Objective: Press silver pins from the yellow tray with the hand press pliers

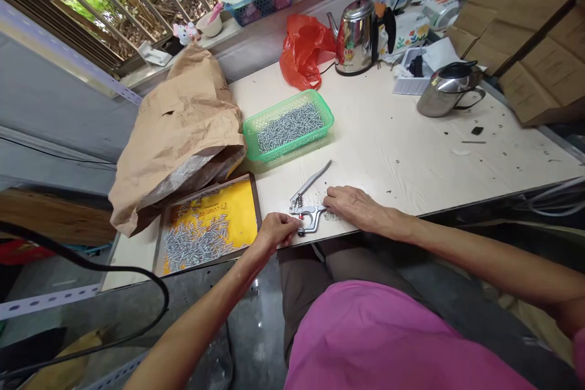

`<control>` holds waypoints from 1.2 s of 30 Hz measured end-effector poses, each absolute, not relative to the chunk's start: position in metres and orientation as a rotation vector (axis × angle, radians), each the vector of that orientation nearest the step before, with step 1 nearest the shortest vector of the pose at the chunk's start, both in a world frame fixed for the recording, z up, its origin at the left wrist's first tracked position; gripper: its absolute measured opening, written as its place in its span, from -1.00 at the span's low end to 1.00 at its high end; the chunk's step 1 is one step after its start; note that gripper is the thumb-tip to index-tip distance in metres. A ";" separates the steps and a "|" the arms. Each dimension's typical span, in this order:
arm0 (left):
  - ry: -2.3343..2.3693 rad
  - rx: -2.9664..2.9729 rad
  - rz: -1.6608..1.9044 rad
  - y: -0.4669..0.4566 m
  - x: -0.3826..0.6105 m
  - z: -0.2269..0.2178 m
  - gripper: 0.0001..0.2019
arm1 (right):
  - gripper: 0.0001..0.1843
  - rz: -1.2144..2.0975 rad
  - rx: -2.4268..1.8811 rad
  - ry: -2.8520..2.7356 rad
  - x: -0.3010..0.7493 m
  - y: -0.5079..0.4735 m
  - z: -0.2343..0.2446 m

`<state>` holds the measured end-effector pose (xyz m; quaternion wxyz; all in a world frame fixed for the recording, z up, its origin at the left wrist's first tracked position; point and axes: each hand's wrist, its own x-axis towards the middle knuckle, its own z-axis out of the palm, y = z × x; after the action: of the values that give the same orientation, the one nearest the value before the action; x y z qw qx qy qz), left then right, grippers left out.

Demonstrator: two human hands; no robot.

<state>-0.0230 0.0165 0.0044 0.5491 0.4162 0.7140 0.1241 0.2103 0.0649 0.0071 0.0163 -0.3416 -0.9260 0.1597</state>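
Pliers: the spring-handled pliers (319, 217) are lying at the near edge of the counter (365, 140), between the two hands; the upper lever (314, 179) is standing open, angled away from the frame.
Left hand: the left hand (278, 229) is bringing thumb and fingers together right beside the jaw end; whether they are pinching a small part or only the tool, I cannot tell.
Right hand: the right hand (351, 204) is curling its fingers down at the far end of the pliers' frame; its grip is hidden, so I cannot tell whether it is pinching anything.
Tray: the yellow-bottomed tray (256, 201) is sitting left of the left hand, carrying loose silvery metal pieces (196, 241).
Basket: the green plastic basket (299, 143) is standing beyond the pliers, holding many small metal pieces (292, 124).
Handling at the jaws: good work here is probably depending on centring any small part squarely, the right hand steadying the frame while the left fingertips are clearing the gap before the lever is closing.
Risk: an unsteadied frame could be twisting or sliding off the nearby counter edge.
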 end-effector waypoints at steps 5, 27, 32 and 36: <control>1.655 0.997 0.250 0.018 -0.024 0.003 -0.72 | -0.05 0.393 -0.998 -2.869 0.208 0.102 0.007; 1.476 2.477 0.046 0.051 0.020 0.010 -0.33 | -0.20 0.422 -1.078 -2.892 0.213 0.089 0.010; 1.368 2.508 -0.037 0.063 0.026 0.015 -0.49 | -0.56 0.354 -1.165 -2.975 0.212 0.093 0.019; 1.406 2.475 -0.049 0.063 0.033 0.014 -0.77 | -0.78 0.367 -1.120 -2.961 0.208 0.096 0.011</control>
<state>0.0330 0.0626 0.0140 0.1467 0.8599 0.4887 -0.0171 0.2083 0.0963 0.0112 -0.0228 -0.3514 -0.9288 0.1153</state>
